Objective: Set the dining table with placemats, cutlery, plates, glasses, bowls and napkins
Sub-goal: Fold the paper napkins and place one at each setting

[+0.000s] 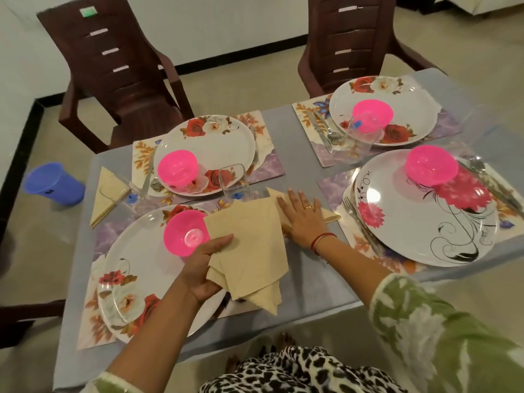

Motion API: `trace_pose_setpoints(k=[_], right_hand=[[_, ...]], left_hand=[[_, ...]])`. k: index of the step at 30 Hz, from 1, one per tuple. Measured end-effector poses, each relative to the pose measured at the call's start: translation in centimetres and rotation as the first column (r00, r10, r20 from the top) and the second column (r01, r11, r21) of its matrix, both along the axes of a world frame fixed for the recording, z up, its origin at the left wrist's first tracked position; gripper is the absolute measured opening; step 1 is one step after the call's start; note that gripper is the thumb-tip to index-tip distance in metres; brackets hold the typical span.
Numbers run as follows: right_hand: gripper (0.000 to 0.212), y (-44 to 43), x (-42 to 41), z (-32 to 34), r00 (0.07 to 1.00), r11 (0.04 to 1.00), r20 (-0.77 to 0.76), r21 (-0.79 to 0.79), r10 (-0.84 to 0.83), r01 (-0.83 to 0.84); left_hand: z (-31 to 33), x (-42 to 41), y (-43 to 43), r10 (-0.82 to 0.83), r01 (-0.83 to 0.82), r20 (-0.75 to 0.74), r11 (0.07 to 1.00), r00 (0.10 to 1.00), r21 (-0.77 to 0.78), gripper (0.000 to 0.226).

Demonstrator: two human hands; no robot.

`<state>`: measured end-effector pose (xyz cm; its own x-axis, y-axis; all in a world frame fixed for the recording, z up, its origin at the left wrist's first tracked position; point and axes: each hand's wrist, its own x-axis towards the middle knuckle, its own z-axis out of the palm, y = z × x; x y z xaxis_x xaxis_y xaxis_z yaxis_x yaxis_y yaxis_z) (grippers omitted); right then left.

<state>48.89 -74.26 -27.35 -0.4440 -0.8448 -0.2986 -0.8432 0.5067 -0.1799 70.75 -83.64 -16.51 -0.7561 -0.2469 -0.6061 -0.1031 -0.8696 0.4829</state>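
My left hand [205, 268] grips a bunch of folded cream napkins [249, 251] above the near-left plate [136, 273]. My right hand [302, 219] lies flat, fingers spread, on another cream napkin [330, 214] resting on the table between the near-left and near-right settings. Several placemats each carry a floral plate and a pink bowl: near left [183, 232], far left [177, 167], far right [372, 113], near right [431, 165]. One folded napkin [106, 194] lies left of the far-left placemat. Clear glasses [234, 180] and cutlery [323, 130] stand beside the plates.
Two brown plastic chairs [119, 72] stand at the table's far side. A blue plastic cup [54, 184] sits on the floor left of the table. The grey table [312, 282] has its near edge just in front of me.
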Motion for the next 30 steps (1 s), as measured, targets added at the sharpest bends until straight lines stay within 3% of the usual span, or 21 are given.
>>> trace_pose_setpoints(k=[5, 12, 19, 22, 25, 27, 30], right_hand=[[0.072, 0.0, 0.3, -1.2, 0.998, 0.998, -0.070, 0.062, 0.006, -0.002], [0.071, -1.2, 1.1, -0.7, 0.996, 0.997, -0.072, 0.052, -0.056, 0.060], [0.074, -1.8, 1.8, 0.5, 0.964, 0.967, -0.084, 0.010, -0.254, 0.256], [0.081, -1.8, 2.4, 1.3, 0.946, 0.946, 0.002, 0.002, -0.324, 0.324], [0.078, -1.3, 2.2, 1.7, 0.919, 0.912, 0.096, -0.120, -0.383, 0.392], [0.070, -0.8, 2.0, 1.1, 0.944, 0.928, 0.033, -0.176, -0.328, 0.329], [0.065, -0.5, 2.2, 0.1, 0.980, 0.975, -0.047, -0.120, -0.193, 0.186]], left_hand=[[-0.3, -0.2, 0.1, -0.001, 0.001, 0.015, 1.000, 1.000, -0.004, 0.095], [-0.7, 0.4, 0.8, -0.003, 0.003, -0.011, 1.000, 1.000, -0.012, 0.095], [-0.9, 1.6, 1.0, 0.011, -0.011, 0.003, 0.999, 1.000, -0.030, 0.098], [-1.0, 2.1, 0.8, 0.024, -0.023, 0.020, 0.999, 1.000, -0.047, 0.103], [-1.0, 2.5, 0.8, 0.038, -0.036, 0.023, 0.998, 0.999, -0.054, 0.104], [-1.1, 2.6, 0.9, 0.042, -0.041, 0.024, 0.998, 0.999, -0.049, 0.104], [-1.2, 2.6, 1.1, 0.048, -0.047, 0.021, 0.998, 0.999, -0.039, 0.102]])
